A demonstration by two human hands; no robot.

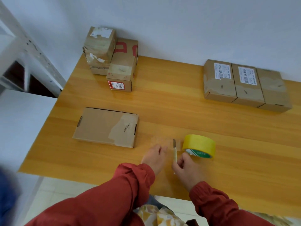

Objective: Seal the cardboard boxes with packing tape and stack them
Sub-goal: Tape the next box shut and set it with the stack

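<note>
yellow tape roll (199,145) partly hidden by right hand (187,170) holding blurred knife (175,150).

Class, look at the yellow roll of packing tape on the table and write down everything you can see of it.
The tape roll is a wide ring, yellow on its outer winding, with a green and white printed core face turned toward the person. It stands on edge on the wooden table. A pale, blurred strip runs from it leftward to the left hand. The right hand, holding a small cutter, is close beside it.
</note>
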